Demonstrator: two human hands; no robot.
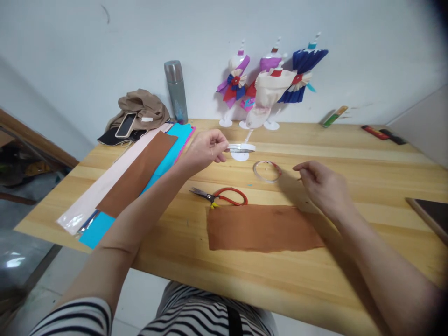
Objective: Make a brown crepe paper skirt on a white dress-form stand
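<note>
My left hand [208, 150] is raised over the middle of the table, its thumb and fingers pinching a thin white roll of tape [242, 148] seen nearly edge-on. Off to the right, my right hand [324, 186] hovers with thumb and forefinger pressed together; whether anything small is between them I cannot make out. A clear ring with a red part [257, 176] lies flat on the table between the two hands. Closer to me are red-handled scissors [229, 196] with blades pointing left, and a brown crepe-like sheet [262, 228] touching their handles.
Several mini dress stands [266, 93] with paper outfits line the wall. Left are colored sheets [136, 177], a phone [125, 125], a cap [142, 109] and a flask [177, 92]. A green glue stick [335, 116], a red-black item [381, 134] and a dark panel [429, 217] are right.
</note>
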